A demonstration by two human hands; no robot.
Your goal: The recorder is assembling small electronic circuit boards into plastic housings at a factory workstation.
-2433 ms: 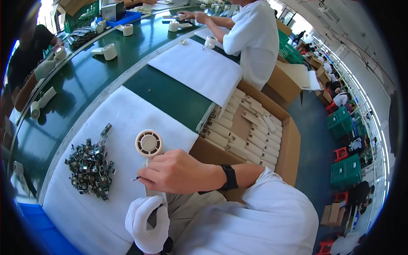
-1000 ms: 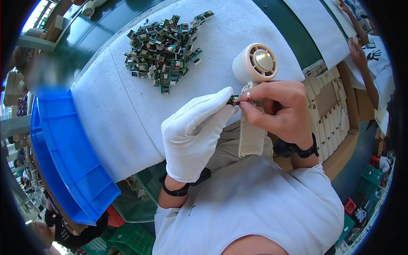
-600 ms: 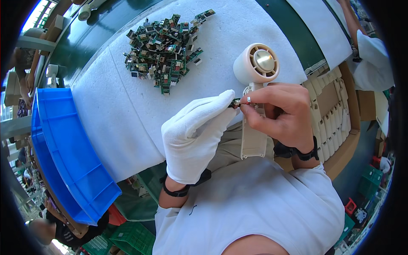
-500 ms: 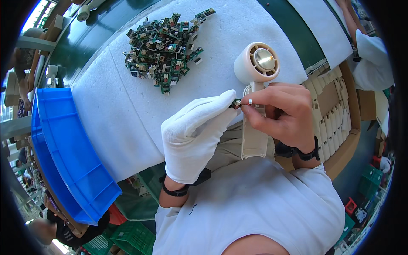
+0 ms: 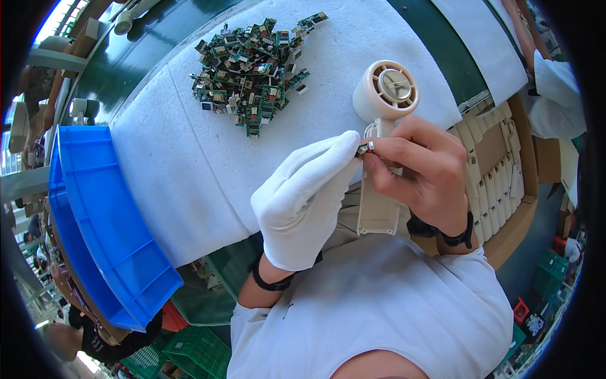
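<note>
My left hand (image 5: 302, 205), in a white glove, pinches a small green circuit board (image 5: 362, 150) between thumb and fingers. My bare right hand (image 5: 429, 174) is closed, thumb and index finger pinching a small white connector (image 5: 370, 146) right against the board. Whether the two are joined, I cannot tell. Beneath my hands is a cream handheld fan (image 5: 382, 95), its round head on the table and its hollow handle shell (image 5: 377, 213) reaching over the near edge toward me. My right fingers hide part of the handle.
A heap of circuit boards (image 5: 249, 76) lies on the white foam sheet (image 5: 208, 189). At the left stands a blue bin (image 5: 120, 221). A cardboard box (image 5: 514, 230) of cream shells (image 5: 492, 183) is on the right. Other people's arms (image 5: 521, 38) and bodies show at the edges.
Both hands have shifted slightly right with the board. The white connector, a little apart from the board before, now sits against it. The view has shifted slightly.
</note>
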